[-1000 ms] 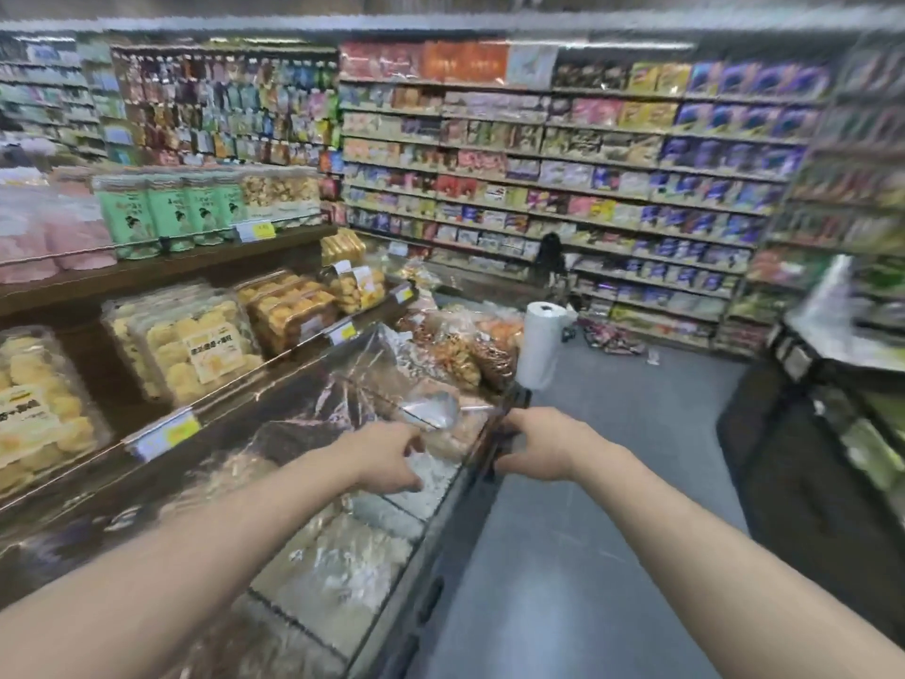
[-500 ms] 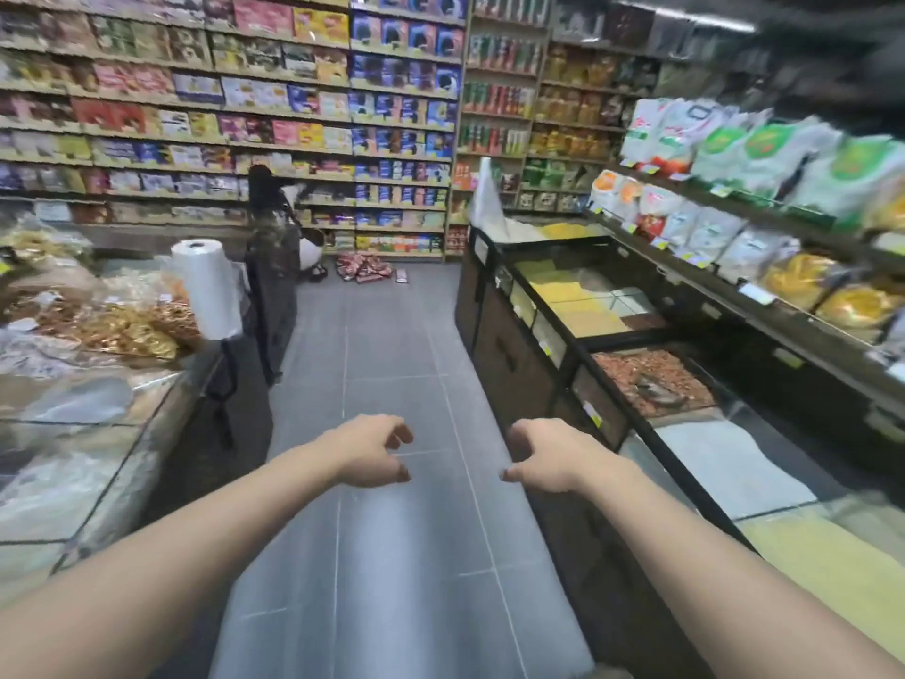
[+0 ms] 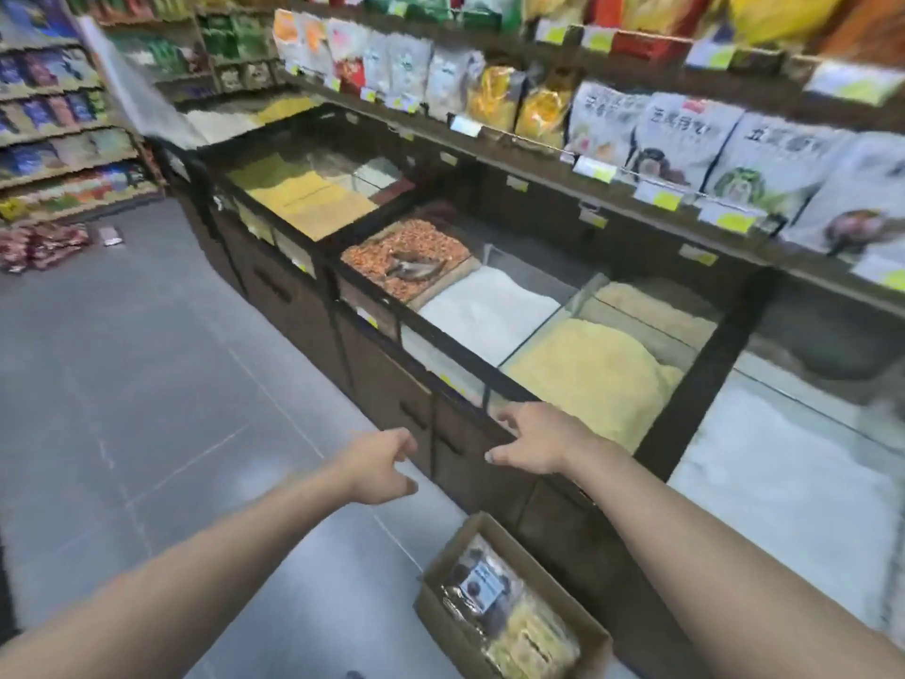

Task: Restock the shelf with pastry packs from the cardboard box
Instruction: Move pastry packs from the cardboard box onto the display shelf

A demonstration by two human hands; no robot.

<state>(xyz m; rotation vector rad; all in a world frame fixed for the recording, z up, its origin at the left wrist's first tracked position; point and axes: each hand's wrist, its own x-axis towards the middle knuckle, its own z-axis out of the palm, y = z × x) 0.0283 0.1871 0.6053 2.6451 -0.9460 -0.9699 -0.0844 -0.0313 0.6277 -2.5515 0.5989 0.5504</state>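
An open cardboard box (image 3: 585,624) sits on the grey floor at the foot of the bin counter, low in the view. Inside lie a dark pastry pack with a white label (image 3: 482,588) and a yellow pastry pack (image 3: 531,639). My left hand (image 3: 377,465) hovers above the floor, up and left of the box, fingers loosely apart and holding nothing. My right hand (image 3: 536,443) is spread in front of the counter's dark edge, above the box, also empty. The pastry shelf is out of view.
A dark bin counter (image 3: 377,384) runs along the right with glass-covered bins of yellow grain (image 3: 592,379), white grain (image 3: 489,311) and reddish beans (image 3: 401,257). Above it a shelf (image 3: 529,144) holds bagged goods. Packets (image 3: 44,247) lie on the floor far left.
My view has swung right, from the pastry shelves across the aisle to the bin counter. The cardboard box has come into view below my hands. Both hands stayed empty and opened wider.
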